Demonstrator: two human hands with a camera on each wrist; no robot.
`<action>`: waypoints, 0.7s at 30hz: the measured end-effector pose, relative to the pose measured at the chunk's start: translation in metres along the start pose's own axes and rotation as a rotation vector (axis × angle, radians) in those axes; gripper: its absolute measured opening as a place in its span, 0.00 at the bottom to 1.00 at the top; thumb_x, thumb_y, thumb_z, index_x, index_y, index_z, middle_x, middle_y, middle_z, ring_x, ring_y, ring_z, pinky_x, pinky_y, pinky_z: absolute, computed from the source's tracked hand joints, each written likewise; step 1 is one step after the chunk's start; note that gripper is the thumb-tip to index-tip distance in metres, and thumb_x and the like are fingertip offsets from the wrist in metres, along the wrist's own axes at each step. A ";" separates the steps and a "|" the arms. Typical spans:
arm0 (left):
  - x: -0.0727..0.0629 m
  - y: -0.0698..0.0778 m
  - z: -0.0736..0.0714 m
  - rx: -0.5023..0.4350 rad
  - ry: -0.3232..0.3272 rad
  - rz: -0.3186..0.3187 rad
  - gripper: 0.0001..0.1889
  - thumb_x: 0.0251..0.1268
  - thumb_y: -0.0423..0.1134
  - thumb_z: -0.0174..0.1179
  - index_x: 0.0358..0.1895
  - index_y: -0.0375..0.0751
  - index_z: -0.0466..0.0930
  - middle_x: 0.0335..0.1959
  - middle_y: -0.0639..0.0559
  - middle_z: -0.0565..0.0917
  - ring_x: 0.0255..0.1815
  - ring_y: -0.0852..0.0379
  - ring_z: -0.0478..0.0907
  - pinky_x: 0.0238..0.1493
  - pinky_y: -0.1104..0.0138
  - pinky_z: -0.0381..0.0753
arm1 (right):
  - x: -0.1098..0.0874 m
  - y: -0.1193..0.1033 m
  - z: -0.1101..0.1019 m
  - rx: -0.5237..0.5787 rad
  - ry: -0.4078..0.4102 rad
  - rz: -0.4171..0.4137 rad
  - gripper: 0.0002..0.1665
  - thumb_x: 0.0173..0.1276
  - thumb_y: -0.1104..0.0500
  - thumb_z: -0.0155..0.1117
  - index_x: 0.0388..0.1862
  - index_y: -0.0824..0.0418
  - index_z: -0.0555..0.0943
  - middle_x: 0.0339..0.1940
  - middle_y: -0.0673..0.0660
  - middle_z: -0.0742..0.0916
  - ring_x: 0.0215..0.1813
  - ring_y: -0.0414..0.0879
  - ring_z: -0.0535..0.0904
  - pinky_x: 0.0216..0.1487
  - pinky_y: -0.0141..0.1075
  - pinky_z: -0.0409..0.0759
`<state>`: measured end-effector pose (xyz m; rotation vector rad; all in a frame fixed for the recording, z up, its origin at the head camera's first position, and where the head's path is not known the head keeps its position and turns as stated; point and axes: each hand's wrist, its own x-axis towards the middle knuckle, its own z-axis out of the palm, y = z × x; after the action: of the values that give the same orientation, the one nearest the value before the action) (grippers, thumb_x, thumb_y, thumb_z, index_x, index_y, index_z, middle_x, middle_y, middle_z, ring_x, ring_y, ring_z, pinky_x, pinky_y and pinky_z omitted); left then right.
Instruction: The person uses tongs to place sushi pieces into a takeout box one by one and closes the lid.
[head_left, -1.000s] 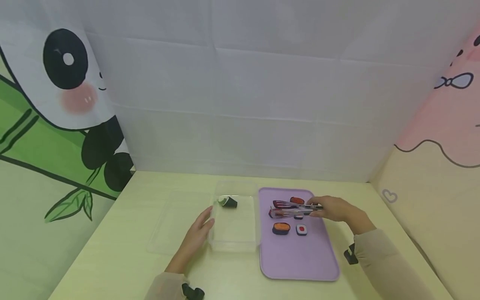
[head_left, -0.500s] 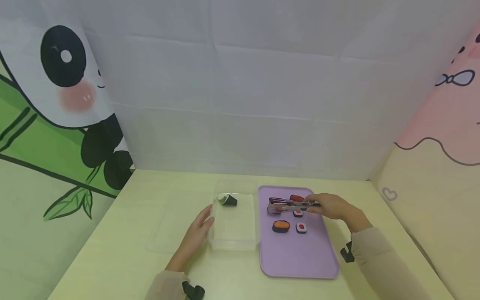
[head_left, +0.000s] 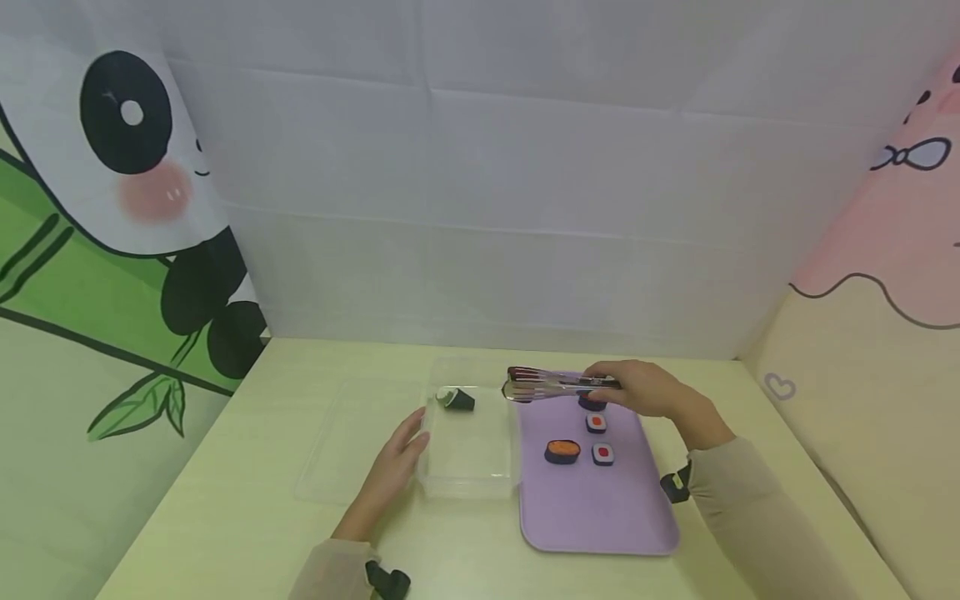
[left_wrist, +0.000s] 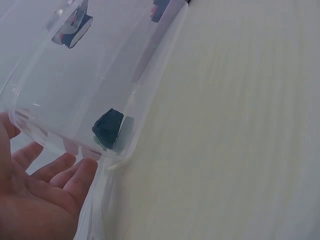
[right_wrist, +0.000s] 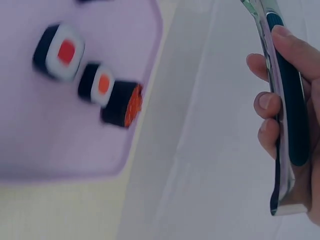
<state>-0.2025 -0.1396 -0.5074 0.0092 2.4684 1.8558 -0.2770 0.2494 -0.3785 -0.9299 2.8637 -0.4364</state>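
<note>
Head view, item one: I logged the right hand (head_left: 647,390) wrapped around a pair of tongs (head_left: 558,385), their tips held above the far left corner of the purple tray (head_left: 600,517), close to the clear plastic box (head_left: 468,446); whether a sushi piece sat between the tips I could not tell, the blur there being too heavy. Item two: the left hand (head_left: 393,471) lay with relaxed, straight fingers against the box's near left side, gripping nothing. Item three: a dark seaweed-wrapped roll (head_left: 456,401) rested in the box's far corner. Item four: three toy sushi pieces remained on the tray, an orange-topped one (head_left: 562,451) and two white-ringed rolls (head_left: 602,453). Left wrist view: I noted the fingers (left_wrist: 65,170) loose beside the box rim (left_wrist: 100,150), with the roll (left_wrist: 107,128) inside against the wall. Right wrist view: I recorded the fingers (right_wrist: 267,107) curled round the tongs' dark-padded steel handle (right_wrist: 285,115), and the sushi pieces (right_wrist: 90,80) below on the tray (right_wrist: 45,150). Handling note: I judged the tongs stiff, springy and light, best held mid-handle on the dark pads; the sushi looked like small, light, hard toy pieces, smooth enough to slip, so best pinched across their dark sides.
</note>
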 end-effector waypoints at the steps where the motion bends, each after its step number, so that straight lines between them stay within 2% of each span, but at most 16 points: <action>1: 0.000 -0.001 0.000 0.006 0.004 -0.006 0.27 0.79 0.46 0.46 0.76 0.46 0.56 0.74 0.36 0.59 0.71 0.33 0.57 0.66 0.43 0.62 | 0.004 -0.005 0.002 0.000 -0.007 -0.004 0.23 0.73 0.47 0.60 0.62 0.55 0.78 0.54 0.53 0.84 0.53 0.51 0.80 0.52 0.52 0.77; 10: 0.003 -0.004 0.000 0.014 -0.001 -0.011 0.27 0.79 0.46 0.46 0.76 0.47 0.56 0.74 0.36 0.59 0.71 0.34 0.57 0.66 0.43 0.62 | 0.041 -0.048 0.022 0.004 -0.050 -0.107 0.19 0.73 0.48 0.60 0.59 0.52 0.79 0.47 0.47 0.84 0.44 0.42 0.78 0.48 0.45 0.78; 14: 0.004 -0.006 -0.001 0.020 -0.010 0.003 0.28 0.79 0.48 0.45 0.76 0.48 0.55 0.74 0.37 0.59 0.71 0.34 0.57 0.66 0.42 0.61 | 0.055 -0.057 0.033 -0.028 -0.068 -0.142 0.18 0.72 0.47 0.60 0.58 0.51 0.79 0.46 0.45 0.84 0.43 0.41 0.78 0.47 0.43 0.78; 17: 0.003 -0.006 -0.001 0.015 -0.010 0.003 0.28 0.79 0.49 0.45 0.76 0.48 0.55 0.74 0.37 0.59 0.72 0.34 0.57 0.66 0.42 0.61 | 0.063 -0.062 0.041 -0.060 -0.079 -0.145 0.18 0.72 0.47 0.61 0.56 0.50 0.80 0.41 0.43 0.83 0.38 0.39 0.77 0.43 0.40 0.77; 21: 0.002 -0.006 -0.002 -0.002 -0.014 0.001 0.29 0.78 0.51 0.46 0.77 0.48 0.54 0.74 0.37 0.58 0.72 0.34 0.56 0.66 0.42 0.61 | 0.069 -0.070 0.048 -0.103 -0.090 -0.155 0.18 0.71 0.48 0.62 0.56 0.52 0.80 0.40 0.43 0.83 0.36 0.38 0.76 0.41 0.39 0.77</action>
<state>-0.2042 -0.1431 -0.5130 0.0239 2.4575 1.8528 -0.2852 0.1434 -0.4038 -1.1627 2.7669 -0.2552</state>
